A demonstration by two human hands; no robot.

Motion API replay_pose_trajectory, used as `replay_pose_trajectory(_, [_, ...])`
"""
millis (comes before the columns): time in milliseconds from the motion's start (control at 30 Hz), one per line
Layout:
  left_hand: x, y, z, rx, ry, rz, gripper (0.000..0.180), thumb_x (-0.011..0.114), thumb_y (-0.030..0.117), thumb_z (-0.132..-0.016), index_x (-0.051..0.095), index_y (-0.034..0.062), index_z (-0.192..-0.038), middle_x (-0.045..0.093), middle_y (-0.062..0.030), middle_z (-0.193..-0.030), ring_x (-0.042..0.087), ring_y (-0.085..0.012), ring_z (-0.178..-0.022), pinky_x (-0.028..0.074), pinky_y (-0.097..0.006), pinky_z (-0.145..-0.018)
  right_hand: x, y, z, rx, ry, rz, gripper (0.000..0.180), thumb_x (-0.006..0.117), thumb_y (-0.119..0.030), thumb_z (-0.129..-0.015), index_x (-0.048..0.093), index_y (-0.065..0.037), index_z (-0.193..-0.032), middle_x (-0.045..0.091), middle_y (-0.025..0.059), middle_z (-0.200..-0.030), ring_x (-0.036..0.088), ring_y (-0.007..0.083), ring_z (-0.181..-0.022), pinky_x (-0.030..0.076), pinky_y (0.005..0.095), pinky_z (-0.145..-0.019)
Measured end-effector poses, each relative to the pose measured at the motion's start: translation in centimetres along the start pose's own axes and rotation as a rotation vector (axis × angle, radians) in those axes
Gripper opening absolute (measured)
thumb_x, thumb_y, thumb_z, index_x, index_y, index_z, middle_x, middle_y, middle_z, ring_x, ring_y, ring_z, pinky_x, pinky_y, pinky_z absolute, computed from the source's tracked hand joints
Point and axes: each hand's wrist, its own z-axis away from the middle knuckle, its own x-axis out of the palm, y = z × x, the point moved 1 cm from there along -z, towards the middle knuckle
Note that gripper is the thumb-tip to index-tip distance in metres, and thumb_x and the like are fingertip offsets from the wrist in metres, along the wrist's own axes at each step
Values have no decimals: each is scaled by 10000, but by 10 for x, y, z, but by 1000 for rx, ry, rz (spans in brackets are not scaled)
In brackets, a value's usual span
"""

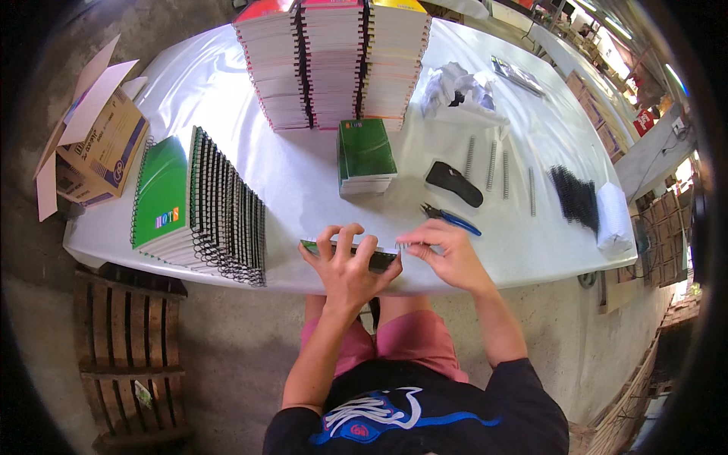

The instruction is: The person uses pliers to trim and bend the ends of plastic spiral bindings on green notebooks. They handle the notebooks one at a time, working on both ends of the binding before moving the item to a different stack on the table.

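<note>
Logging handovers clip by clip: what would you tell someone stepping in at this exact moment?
Left hand presses flat on a green notebook at the near edge of the white table. Right hand pinches a wire spiral at the notebook's right end.
Done, by the look of it: a row of spiral-bound notebooks leaning at the left.
Left: a small stack of green notebooks mid-table and three tall stacks behind it, all apparently without spirals.
Loose spirals, a black pile of more and blue-handled pliers lie to the right.
</note>
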Motion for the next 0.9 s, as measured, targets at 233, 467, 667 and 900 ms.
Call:
replay_pose_trajectory(233, [-5, -2, 4, -18, -6, -52, 387, 758, 427, -538, 621, 168, -792, 549, 3, -970, 451, -269, -1027, 272, -533, -890, 11, 0, 0, -100, -8, -199, 195, 655, -54, -818, 694, -92, -1005, 640, 81, -873, 605, 205, -781, 469, 302, -701])
replay_pose_trajectory(467, [-3, 0, 3, 9, -34, -76, 488, 772, 518, -544, 607, 157, -829, 535, -14, -945, 456, -265, -1005, 277, -549, -882, 5, -7, 2, 85, -220, -125, 215, 584, -176, -894, 635, -72, -1075, 638, 116, -836, 617, 244, -754, 481, 329, -694])
replay_pose_trajectory(667, [-6, -3, 4, -24, -98, -90, 535, 746, 575, -565, 610, 154, -866, 519, -10, -899, 475, -248, -969, 285, -563, -864, 18, -20, 4, 14, -64, 404, 281, 608, -293, -865, 590, -95, -1063, 638, 132, -825, 610, 360, -725, 487, 421, -619])
replay_pose_trajectory(900, [-15, -1, 0, 39, -116, -105, 446, 723, 553, -626, 598, 180, -838, 502, 8, -843, 488, -212, -907, 302, -564, -809, 12, -16, 1, -18, -115, 368, 211, 579, -296, -886, 583, -85, -884, 612, 129, -740, 605, 345, -691, 467, 417, -570])
